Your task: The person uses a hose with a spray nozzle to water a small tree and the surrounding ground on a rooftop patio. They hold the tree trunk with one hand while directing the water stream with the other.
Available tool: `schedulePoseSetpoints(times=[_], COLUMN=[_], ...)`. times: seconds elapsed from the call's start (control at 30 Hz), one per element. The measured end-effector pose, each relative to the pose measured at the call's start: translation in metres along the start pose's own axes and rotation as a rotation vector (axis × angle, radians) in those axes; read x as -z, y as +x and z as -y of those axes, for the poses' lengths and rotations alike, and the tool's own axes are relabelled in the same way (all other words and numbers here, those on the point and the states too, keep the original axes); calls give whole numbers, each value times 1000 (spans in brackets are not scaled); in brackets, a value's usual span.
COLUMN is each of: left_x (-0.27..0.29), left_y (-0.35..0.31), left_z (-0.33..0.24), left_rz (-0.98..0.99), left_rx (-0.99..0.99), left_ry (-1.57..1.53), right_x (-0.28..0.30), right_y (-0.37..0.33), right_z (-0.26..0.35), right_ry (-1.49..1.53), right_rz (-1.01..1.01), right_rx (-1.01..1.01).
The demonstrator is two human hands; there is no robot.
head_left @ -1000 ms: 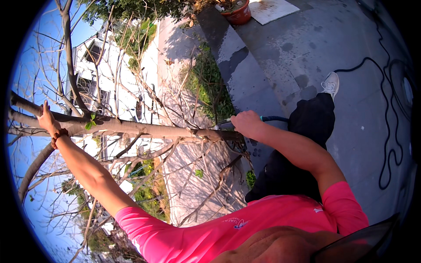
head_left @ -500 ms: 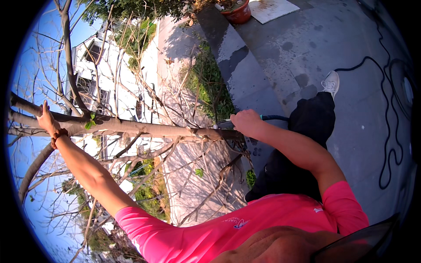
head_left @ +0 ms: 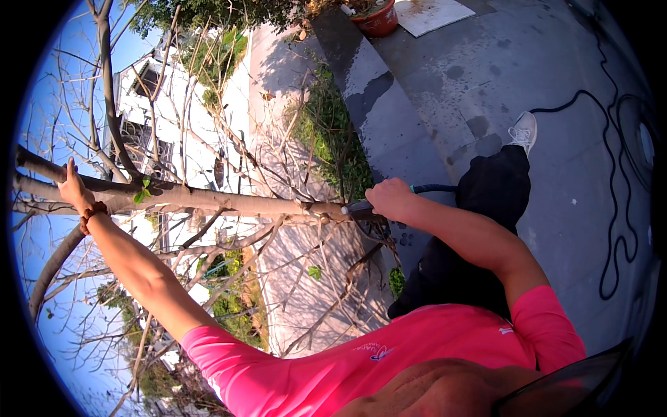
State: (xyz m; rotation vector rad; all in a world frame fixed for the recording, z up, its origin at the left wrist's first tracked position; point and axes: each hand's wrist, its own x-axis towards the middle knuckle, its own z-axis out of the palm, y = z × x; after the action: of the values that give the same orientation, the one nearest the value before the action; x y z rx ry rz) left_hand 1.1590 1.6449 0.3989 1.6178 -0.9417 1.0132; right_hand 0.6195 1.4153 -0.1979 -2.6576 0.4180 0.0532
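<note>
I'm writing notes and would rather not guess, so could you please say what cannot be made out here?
In the head view:
- Left hand: the hand itself hides how its fingers meet the branch.
- Right hand: its back hides the fingertips around the hose.
- Rest of the hose: hidden by the dark trousers.
- Black cord: lost in the dark right rim.
- Reddish pot: cut off by the top edge.
</note>
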Motion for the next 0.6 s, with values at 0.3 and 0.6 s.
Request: schedulePoseSetpoints(times=[0.3, 0.6], left_x=[-2, -1], left_y=[-4, 3], left_z=[-2, 6], left_rz=[-3, -7], left_rx=[1, -5], left_ry=[-17, 30], right_x=[2, 0], right_y=[-8, -1], right_z=[5, 0], right_ry=[-85, 36], right_rz=[391, -56], right_rx=[71, -48])
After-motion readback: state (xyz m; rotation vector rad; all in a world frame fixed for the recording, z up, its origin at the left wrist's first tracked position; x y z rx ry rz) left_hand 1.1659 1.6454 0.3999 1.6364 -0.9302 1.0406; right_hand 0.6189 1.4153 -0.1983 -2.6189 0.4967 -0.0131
